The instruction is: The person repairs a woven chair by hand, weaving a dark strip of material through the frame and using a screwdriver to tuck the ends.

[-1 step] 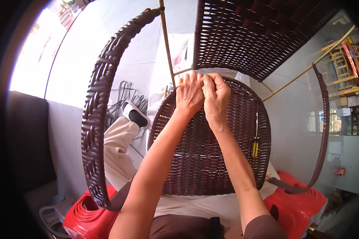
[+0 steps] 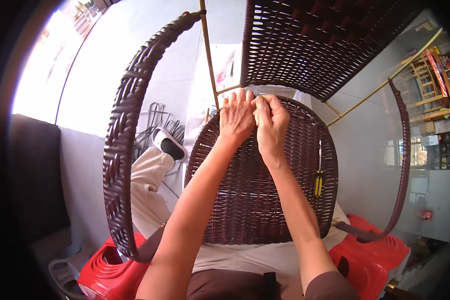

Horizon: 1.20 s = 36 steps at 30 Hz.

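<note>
My left hand (image 2: 236, 117) rests at the far rim of a dark brown woven chair seat (image 2: 255, 200), fingers curled over it. My right hand (image 2: 270, 120), just beside it, is closed in a pinch at the same rim; a short pale strip (image 2: 256, 91) shows above its fingertips, and what exactly it holds is mostly hidden. A screwdriver (image 2: 318, 182) with a yellow and black handle lies on the seat's right part. The woven back panel (image 2: 305, 40) stands beyond my hands on thin tan frame poles (image 2: 208, 55).
Curved woven armrests (image 2: 116, 165) (image 2: 405, 130) arch either side. Red plastic stools (image 2: 97, 270) (image 2: 370, 255) are by my legs. My slippered foot (image 2: 169, 145) is beside loose grey strips (image 2: 155, 115) at left. Wooden frames (image 2: 432, 90) stand far right; a dark panel (image 2: 37, 175) is far left.
My right hand has moved slightly toward me, and the pale strip now shows above its fingertips. The chair has shifted very slightly.
</note>
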Available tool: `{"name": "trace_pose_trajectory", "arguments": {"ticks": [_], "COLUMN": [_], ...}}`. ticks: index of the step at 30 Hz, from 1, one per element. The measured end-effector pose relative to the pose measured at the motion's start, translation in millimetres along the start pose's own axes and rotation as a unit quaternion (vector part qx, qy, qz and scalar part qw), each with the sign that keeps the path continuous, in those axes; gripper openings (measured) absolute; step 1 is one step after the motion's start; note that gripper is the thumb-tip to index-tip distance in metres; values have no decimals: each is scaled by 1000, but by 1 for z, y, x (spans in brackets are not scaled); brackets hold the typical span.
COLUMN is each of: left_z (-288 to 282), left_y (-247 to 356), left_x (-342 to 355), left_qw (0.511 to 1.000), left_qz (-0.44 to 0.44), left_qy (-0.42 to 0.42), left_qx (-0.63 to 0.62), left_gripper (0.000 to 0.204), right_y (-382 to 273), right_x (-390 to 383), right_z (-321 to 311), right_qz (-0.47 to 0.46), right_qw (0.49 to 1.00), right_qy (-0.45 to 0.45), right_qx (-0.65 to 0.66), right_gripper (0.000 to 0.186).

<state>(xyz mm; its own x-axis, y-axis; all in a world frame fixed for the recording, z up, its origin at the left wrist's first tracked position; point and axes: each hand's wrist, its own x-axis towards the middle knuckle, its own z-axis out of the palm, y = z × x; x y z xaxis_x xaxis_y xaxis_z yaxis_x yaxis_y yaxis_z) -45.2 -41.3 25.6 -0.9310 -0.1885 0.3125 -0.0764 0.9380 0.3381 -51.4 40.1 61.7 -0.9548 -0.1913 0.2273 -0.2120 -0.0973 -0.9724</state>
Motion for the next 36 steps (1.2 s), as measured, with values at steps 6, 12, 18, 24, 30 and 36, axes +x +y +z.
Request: {"name": "trace_pose_trajectory", "arguments": {"ticks": [6,12,18,24,30,36], "left_z": [3,-9,-35,-61,-51,-60], "left_y": [-9,-4,17,71,78,83], "left_x": [-7,-39,-112,-171,-203,-212], "left_qw": [995,985,887,623,593,609], "left_qz": [52,37,-106,-310,-338,-340], "left_qy": [88,102,93,-105,-181,-221], "left_qx": [-7,-137,-440,-710,-708,-682], "left_gripper": [35,46,25,40,22,21], "right_y": [-43,-63,-64,-59,-55,-64], "right_x": [-82,-142,-200,-271,-321,-354], "right_z": [-28,-44,-54,-71,-90,-116], "right_qz": [41,56,139,272,351,433], "right_qw": [996,988,961,898,839,786], "right_qy": [34,96,135,151,185,221], "right_qx": [73,107,198,311,372,382], "right_gripper": [15,14,16,12,11,17]}}
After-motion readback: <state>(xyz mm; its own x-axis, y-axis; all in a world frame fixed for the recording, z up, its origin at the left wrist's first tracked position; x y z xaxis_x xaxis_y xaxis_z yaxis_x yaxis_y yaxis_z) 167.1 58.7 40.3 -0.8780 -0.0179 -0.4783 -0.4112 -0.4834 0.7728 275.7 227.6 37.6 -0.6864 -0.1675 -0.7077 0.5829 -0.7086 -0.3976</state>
